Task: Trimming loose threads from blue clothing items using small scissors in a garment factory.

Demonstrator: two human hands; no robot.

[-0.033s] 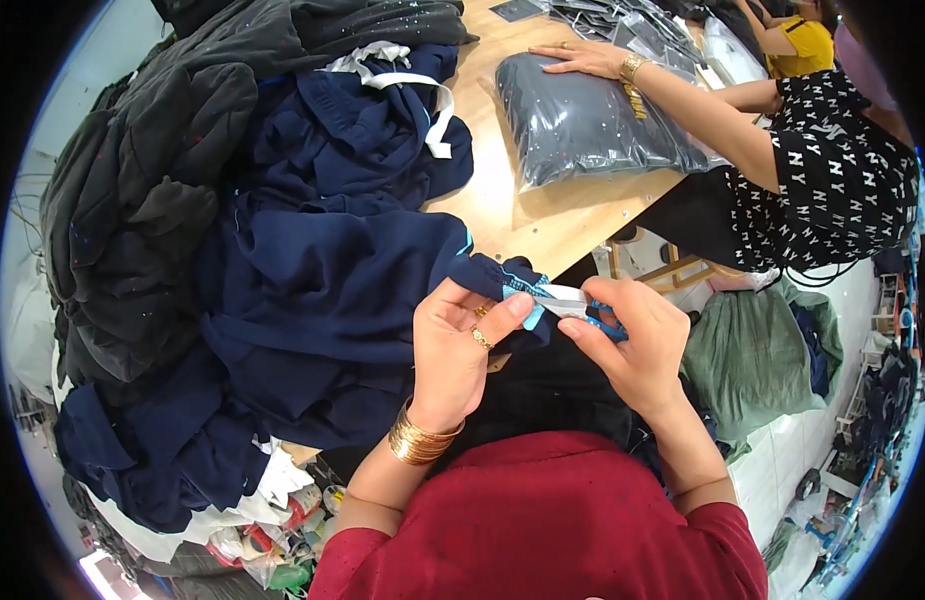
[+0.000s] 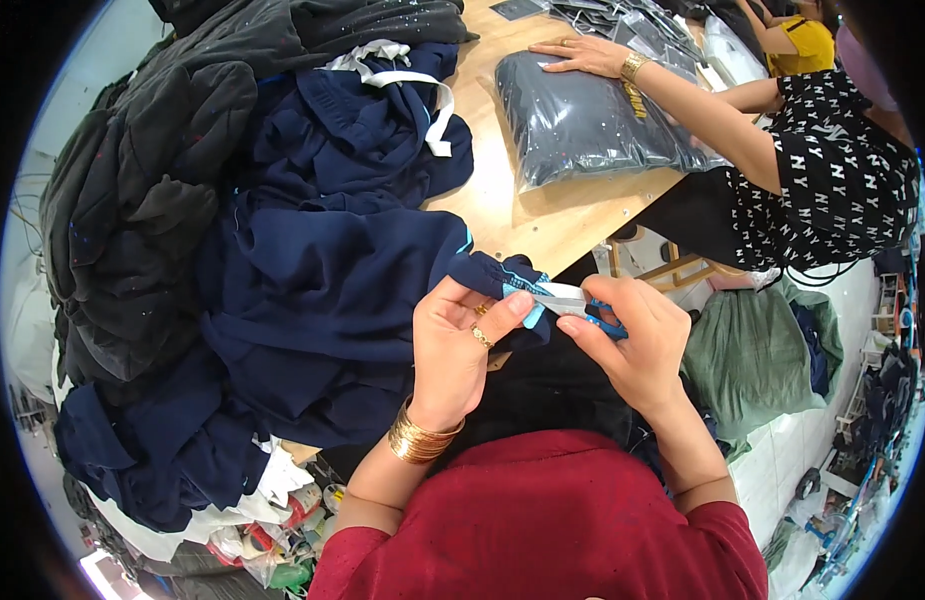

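A navy garment (image 2: 332,275) with light-blue trim lies heaped on the table, one edge drawn toward me. My left hand (image 2: 457,345) pinches that edge between thumb and fingers, where a light-blue strip (image 2: 532,316) pokes out beside the thumb. In my right hand (image 2: 637,335) is a small pair of thread snips (image 2: 604,322) with blue grips and pale blades. The blades point left and meet the trimmed edge close to my left thumb. Whether they are closed on a thread is too small to tell.
Dark grey garments (image 2: 147,200) pile up at the left, and a white strap (image 2: 437,110) lies on the navy cloth. Across the wooden table (image 2: 502,225), a co-worker's hand (image 2: 587,57) rests on a plastic-wrapped dark bundle (image 2: 582,125). Green cloth (image 2: 747,350) hangs low at right.
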